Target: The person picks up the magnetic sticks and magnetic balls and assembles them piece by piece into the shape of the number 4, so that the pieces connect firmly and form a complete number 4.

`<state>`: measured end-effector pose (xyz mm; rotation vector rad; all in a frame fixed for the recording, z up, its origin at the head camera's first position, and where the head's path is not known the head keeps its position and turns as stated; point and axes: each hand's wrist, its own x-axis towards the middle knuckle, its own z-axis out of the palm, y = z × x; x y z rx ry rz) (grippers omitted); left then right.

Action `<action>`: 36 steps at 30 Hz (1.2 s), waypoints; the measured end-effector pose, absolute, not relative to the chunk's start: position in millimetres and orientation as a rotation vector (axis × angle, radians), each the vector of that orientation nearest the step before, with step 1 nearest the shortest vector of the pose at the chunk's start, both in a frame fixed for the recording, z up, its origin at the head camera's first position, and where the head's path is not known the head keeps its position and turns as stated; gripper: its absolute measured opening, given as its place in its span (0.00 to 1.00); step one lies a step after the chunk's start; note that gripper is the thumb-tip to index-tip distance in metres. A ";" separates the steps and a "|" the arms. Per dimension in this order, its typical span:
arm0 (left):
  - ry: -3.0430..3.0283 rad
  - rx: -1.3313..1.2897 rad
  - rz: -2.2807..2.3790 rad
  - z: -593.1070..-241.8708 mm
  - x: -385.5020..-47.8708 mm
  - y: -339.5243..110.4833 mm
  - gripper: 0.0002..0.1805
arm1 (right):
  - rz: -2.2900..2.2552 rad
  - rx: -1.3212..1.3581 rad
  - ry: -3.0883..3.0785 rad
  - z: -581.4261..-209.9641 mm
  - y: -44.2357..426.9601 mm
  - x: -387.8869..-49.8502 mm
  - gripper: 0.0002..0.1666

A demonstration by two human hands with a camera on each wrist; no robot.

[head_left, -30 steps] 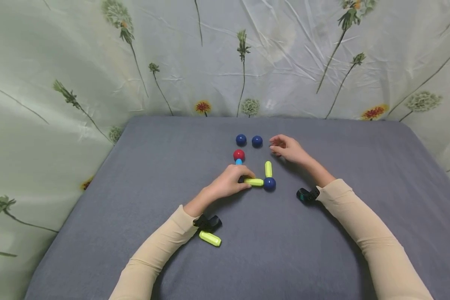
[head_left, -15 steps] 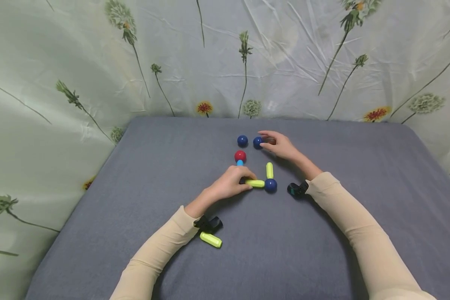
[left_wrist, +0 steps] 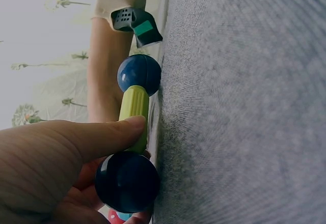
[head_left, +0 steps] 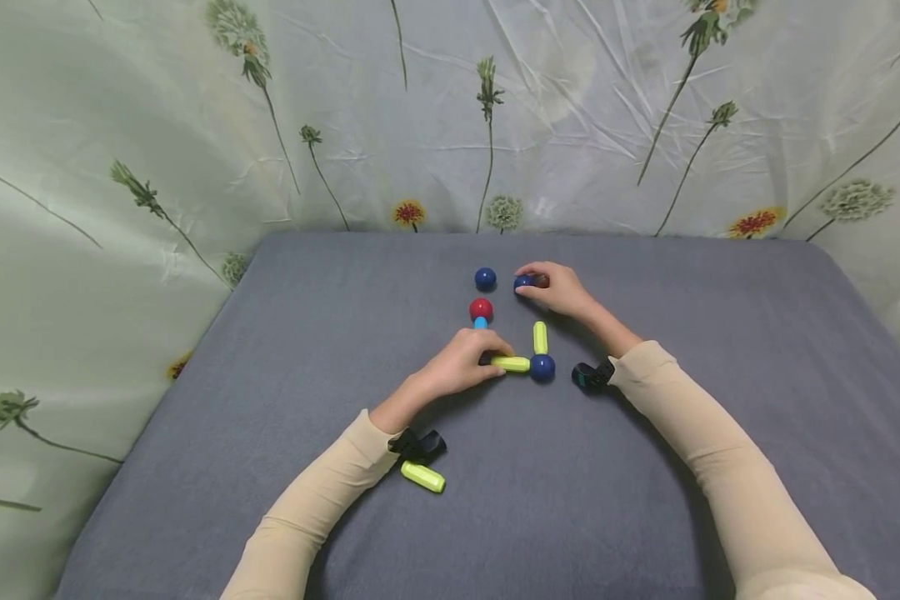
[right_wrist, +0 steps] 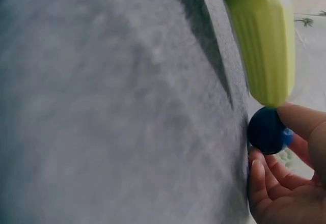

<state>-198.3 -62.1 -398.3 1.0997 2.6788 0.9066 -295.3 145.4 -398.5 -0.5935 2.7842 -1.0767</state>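
My left hand [head_left: 465, 360] pinches a yellow-green rod [head_left: 512, 364], its thumb lying along the rod in the left wrist view. That rod joins a blue ball [left_wrist: 128, 182] near the palm to another blue ball [head_left: 542, 367] at its far end. From the far ball a second yellow-green rod [head_left: 540, 337] points away from me. A red ball [head_left: 481, 309] on a light-blue rod [head_left: 481, 323] sits just beyond my left hand, which hides the rod's near end. My right hand [head_left: 562, 292] holds a loose blue ball [head_left: 523, 284] between thumb and fingers on the cloth.
Another blue ball [head_left: 485, 278] lies left of my right hand. One yellow-green rod [head_left: 423, 477] lies near my left wrist strap [head_left: 420, 447]. Grey cloth [head_left: 555, 500] covers the table, and a flower-print curtain [head_left: 375, 117] stands behind its far edge.
My right hand has moved left to the loose blue ball and closed its fingers on it. That ball has shifted slightly right. My left hand keeps its grip on the rod.
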 end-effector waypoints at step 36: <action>2.664 1.078 0.933 -399.1 -198.3 -62.1 0.12 | -1.069 -0.617 2.606 -394.8 177.7 -270.2 0.18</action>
